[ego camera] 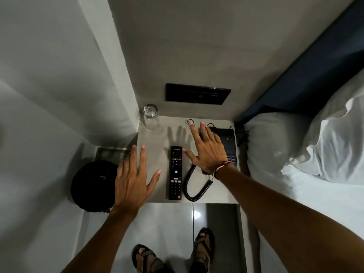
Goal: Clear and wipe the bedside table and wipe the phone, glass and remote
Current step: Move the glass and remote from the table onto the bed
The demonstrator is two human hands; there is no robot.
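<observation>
- Left hand [131,179] spread flat, fingers straight, over the tabletop [157,138] beside the remote [175,173].
- Right hand [207,150] spread over the phone [228,142], seemingly hovering; contact is unclear.
- Glass [151,116] stands in the far left corner.

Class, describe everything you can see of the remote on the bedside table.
The remote is a long, slim black bar, plastic by its look, lying flat and face up on the grey table. Its length runs from the table's front edge toward the wall. A row of coloured buttons sits near the far end, a white round button mid-body, pale keys below and a red one at the near corner. It lies between the left hand and the phone's coiled cord, touching neither. The right hand's thumb hovers by its far end.
</observation>
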